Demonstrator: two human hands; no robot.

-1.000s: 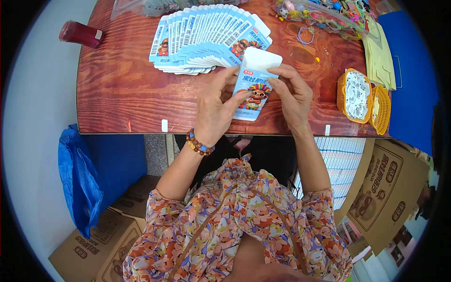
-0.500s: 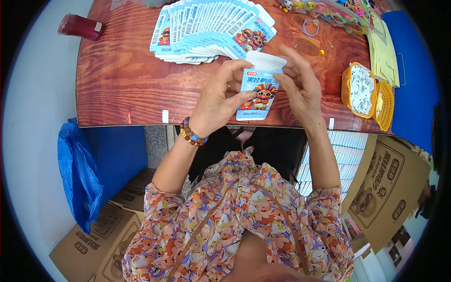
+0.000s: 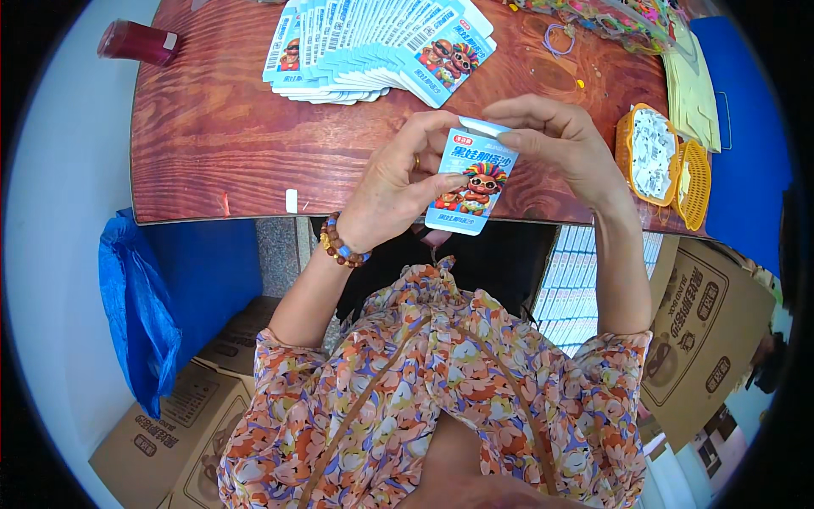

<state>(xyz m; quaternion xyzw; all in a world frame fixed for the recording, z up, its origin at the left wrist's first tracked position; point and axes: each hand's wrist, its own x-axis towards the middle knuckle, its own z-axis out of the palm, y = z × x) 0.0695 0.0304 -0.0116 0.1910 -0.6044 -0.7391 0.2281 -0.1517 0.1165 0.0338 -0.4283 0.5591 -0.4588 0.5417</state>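
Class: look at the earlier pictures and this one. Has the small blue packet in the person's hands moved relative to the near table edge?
Yes. The blue packet, held by the left hand and right hand, has come toward the person: its lower end now overhangs the table edge.

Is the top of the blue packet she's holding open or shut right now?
Open: the blue packet shows a white gap at its top, spread between the left hand and right hand.

Small light-blue glossy plastic-film packet [image 3: 472,182], smooth w/ sheen. Reddish-brown wooden table [image 3: 220,127]: varnished, grain visible. Orange plastic mesh baskets [image 3: 694,182]. Brown matt cardboard boxes [image 3: 704,339]. Blue crinkly plastic bag [image 3: 136,314].
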